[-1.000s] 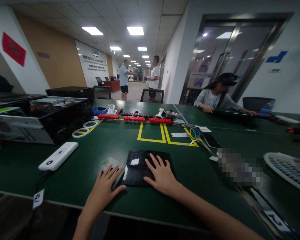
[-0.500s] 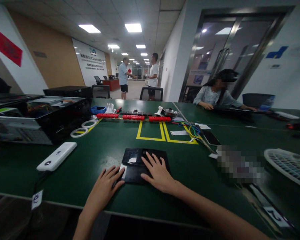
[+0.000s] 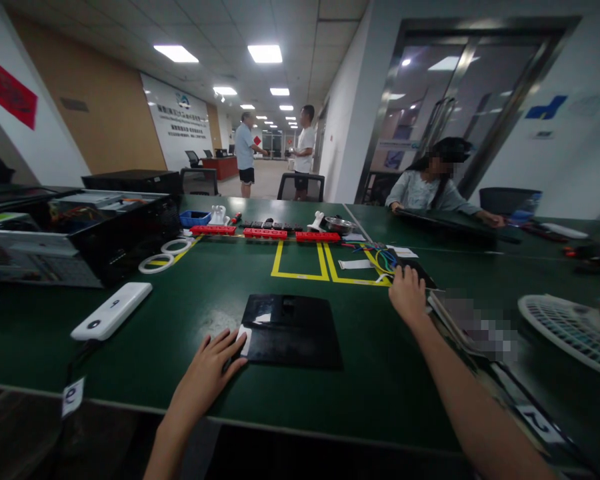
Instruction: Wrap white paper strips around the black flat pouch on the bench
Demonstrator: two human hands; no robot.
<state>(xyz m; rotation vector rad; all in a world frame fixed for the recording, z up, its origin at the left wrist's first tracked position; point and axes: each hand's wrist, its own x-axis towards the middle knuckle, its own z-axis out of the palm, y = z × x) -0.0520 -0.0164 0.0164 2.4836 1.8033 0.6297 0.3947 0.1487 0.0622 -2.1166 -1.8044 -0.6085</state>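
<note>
A flat, glossy black panel [image 3: 293, 333] with a small recess near its far edge lies on the green table. My left hand [image 3: 215, 363] rests at its left edge, fingers stretched, with the fingertips by a white label [image 3: 245, 341]. Away to the right, my right hand [image 3: 409, 297] reaches over the near end of a dark phone-like slab [image 3: 420, 272], beside a bundle of coloured wires [image 3: 384, 259]. Its fingers look extended and slightly apart; the thumb side is partly hidden, and nothing shows in its grasp.
An opened computer case [image 3: 125, 233], white rings [image 3: 156, 263] and a white oblong box [image 3: 113, 311] with a cable are at left. Red power strips [image 3: 265, 233] line the back. Right are a blurred stack [image 3: 473, 327], a white fan grille [image 3: 570, 333] and a seated person [image 3: 425, 183].
My right hand has lifted off the black panel and moved right and forward to the phone-like slab and wires. My left hand stays by the label. The seated person's dark flat object has shifted.
</note>
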